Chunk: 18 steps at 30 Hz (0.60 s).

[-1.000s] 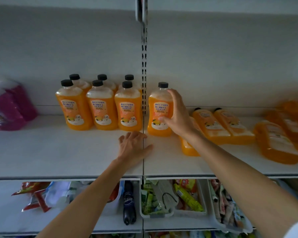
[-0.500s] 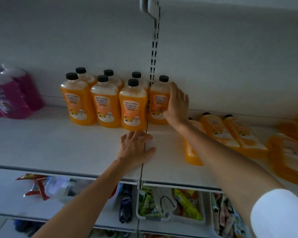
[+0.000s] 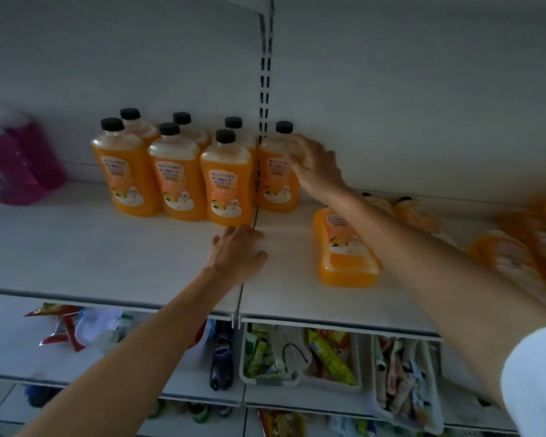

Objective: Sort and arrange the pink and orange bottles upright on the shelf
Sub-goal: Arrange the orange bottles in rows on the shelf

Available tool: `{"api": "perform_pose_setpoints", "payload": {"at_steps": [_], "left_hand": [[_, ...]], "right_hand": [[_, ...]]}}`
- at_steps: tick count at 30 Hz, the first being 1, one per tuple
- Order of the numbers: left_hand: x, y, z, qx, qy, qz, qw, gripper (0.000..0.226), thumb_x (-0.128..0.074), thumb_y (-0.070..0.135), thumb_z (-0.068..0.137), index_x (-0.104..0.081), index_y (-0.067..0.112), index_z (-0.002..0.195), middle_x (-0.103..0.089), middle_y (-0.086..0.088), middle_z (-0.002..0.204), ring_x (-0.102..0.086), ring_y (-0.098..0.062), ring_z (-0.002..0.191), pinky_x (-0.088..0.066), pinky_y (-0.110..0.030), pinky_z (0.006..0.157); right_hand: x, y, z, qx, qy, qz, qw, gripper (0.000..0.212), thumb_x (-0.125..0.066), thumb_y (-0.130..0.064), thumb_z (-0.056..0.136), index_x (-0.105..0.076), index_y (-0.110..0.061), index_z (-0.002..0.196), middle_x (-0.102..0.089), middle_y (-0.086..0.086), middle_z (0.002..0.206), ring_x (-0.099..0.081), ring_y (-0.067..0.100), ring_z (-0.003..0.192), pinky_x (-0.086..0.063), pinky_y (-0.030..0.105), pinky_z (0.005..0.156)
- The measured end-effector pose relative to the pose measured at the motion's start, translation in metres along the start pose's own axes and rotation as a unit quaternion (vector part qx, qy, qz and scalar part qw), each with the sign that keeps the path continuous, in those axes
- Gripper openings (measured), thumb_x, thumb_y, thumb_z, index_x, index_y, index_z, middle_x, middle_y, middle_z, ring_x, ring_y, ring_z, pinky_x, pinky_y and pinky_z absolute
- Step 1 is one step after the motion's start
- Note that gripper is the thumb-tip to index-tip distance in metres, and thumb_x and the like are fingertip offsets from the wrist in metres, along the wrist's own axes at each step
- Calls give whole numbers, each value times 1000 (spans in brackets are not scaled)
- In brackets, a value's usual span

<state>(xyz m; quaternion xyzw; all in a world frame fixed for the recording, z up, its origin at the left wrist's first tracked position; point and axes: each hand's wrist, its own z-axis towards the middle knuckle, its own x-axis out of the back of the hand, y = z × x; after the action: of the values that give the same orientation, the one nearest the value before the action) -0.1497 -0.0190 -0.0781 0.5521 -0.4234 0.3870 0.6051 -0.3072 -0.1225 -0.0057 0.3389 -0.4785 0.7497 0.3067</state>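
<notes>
On the white shelf [image 3: 108,253], the right hand [image 3: 317,167] reaches to the back edge and grips an upright orange bottle [image 3: 273,184], its fingers curled over the shoulder and right side of the bottle. This bottle stands just right of the seam between the two shelf boards, below the slotted post [image 3: 265,74] on the back wall, and touches or nearly touches the cluster beside it.

That cluster is six more orange bottles [image 3: 177,178] with black caps, all upright in two rows of three, labels facing out. They stand near the back edge, left of the seam.

The left hand [image 3: 237,253] lies palm down on the shelf across the seam, fingers loosely spread and holding nothing. It sits just in front of the nearest front-row bottle and about midway to the front edge.

Right of the seam, one orange bottle on its side [image 3: 344,250] lies label up with its base toward the front edge, partly under the right forearm. More toppled orange bottles [image 3: 501,250] lie toward the right end — blurred, so I cannot count them. At the far left end stand the pink bottles [image 3: 13,165], also blurred.

On the lower shelf are bins of snack packets [image 3: 297,354] and a dark bottle [image 3: 222,357].
</notes>
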Motion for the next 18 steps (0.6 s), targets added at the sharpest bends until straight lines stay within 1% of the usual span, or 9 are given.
{"api": "perform_pose_setpoints", "payload": {"at_steps": [2, 4, 7, 9, 11, 12, 14, 17, 18], "left_hand": [[5, 11, 4, 27, -12, 1, 1000, 31, -44, 30, 91, -58, 19, 116, -54, -3, 120, -44, -25, 119, -35, -36, 93], [5, 22, 4, 30, 5, -39, 999, 28, -41, 29, 92, -63, 17, 106, -59, -5, 111, -52, -26, 109, -39, -33, 87], [-2, 44, -5, 27, 0, -163, 986, 28, -43, 28, 94, -63, 20, 112, -60, -4, 120, -54, -23, 109, -42, -34, 96], [-8, 57, -10, 9, -20, -161, 987, 30, -41, 34, 96, -59, 25, 117, -58, 0, 126, -51, -20, 116, -29, -40, 107], [-14, 63, -14, 0, -15, -152, 988, 34, -38, 38, 97, -56, 26, 122, -56, 2, 129, -48, -18, 120, -13, -42, 114], [-14, 66, -17, 7, -15, -169, 986, 35, -36, 38, 97, -54, 24, 124, -55, 1, 131, -46, -19, 121, -10, -42, 114], [-15, 71, -24, 12, -12, -203, 979, 40, -35, 40, 98, -50, 21, 129, -52, -2, 133, -41, -20, 124, -10, -40, 114], [-19, 71, -31, -23, -6, -184, 983, 61, -27, 49, 85, -44, 19, 135, -43, 0, 142, -30, -18, 135, -2, -30, 115], [-21, 69, -29, -39, -11, -150, 988, 57, -29, 47, 87, -42, 21, 136, -39, 0, 145, -27, -17, 137, 0, -30, 115]], "right_hand": [[18, 8, -9, -27, -28, 47, 998, 58, -29, -53, 97, -19, -29, 149, -26, 5, 153, -21, 30, 140, -23, 47, 112], [35, 19, -24, -60, -17, 78, 995, 60, -27, -51, 98, -15, -24, 150, -26, 4, 154, -26, 25, 140, -23, 38, 113], [54, 43, -53, -113, -31, 74, 990, 58, -25, -50, 99, -15, -25, 150, -37, 5, 148, -40, 25, 132, -33, 31, 102], [59, 58, -71, -132, -40, 81, 987, 59, -27, -50, 98, -11, -26, 150, -44, 4, 142, -50, 23, 119, -44, 30, 88], [57, 71, -84, -134, -38, 108, 984, 61, -30, -49, 98, -9, -26, 151, -47, 2, 140, -54, 19, 106, -51, 26, 72], [54, 74, -88, -132, -41, 115, 984, 62, -31, -48, 97, -9, -25, 151, -44, 2, 142, -54, 20, 108, -53, 31, 76], [49, 75, -90, -119, -69, 83, 987, 61, -33, -48, 98, -12, -24, 150, -40, 3, 146, -50, 23, 120, -49, 37, 92], [38, 68, -86, -85, -144, -48, 985, 61, -35, -51, 97, -17, -27, 149, -32, 3, 152, -31, 27, 136, -28, 39, 108], [33, 65, -85, -67, -163, -113, 978, 60, -36, -51, 96, -20, -26, 148, -28, 5, 153, -23, 29, 139, -19, 41, 111]]}}
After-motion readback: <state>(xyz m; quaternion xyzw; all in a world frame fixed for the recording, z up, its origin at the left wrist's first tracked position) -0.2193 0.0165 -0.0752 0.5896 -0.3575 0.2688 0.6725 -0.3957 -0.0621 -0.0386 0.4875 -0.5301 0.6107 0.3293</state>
